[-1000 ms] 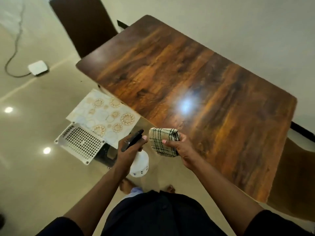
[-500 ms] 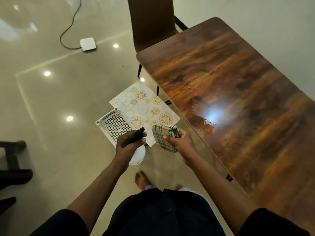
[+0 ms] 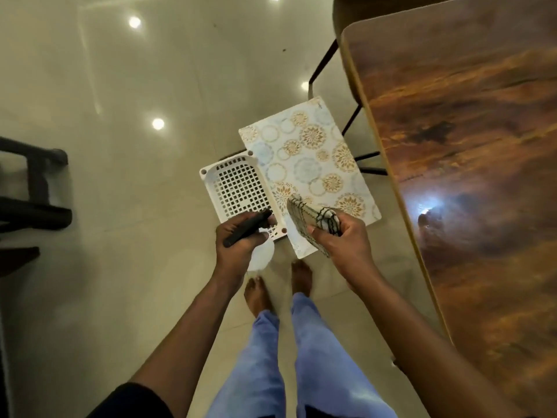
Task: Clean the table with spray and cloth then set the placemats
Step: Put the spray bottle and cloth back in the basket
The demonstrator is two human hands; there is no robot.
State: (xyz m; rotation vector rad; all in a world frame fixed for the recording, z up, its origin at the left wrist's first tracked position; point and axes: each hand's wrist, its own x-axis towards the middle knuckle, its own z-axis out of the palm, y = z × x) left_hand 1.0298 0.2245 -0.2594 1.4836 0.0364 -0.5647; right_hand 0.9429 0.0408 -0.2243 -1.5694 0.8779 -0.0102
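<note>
My left hand (image 3: 236, 248) grips a white spray bottle (image 3: 261, 256) with a black nozzle, held over the floor. A folded checked cloth (image 3: 313, 221) is gripped in my right hand (image 3: 343, 245), just right of the bottle. Both hands hover above a white perforated basket (image 3: 238, 188) and a stack of patterned placemats (image 3: 310, 164), white with gold and blue circles, lying on top of it. The dark glossy wooden table (image 3: 470, 164) fills the right side, away from both hands.
A chair (image 3: 346, 67) with black metal legs stands at the table's far end, behind the placemats. Dark furniture (image 3: 30, 188) sits at the left edge. My bare feet (image 3: 277, 288) stand on the shiny tiled floor just below the basket.
The view has swung left and down, away from the table toward the floor. Both hands, still holding bottle and cloth, now hover over the basket and placemats.
</note>
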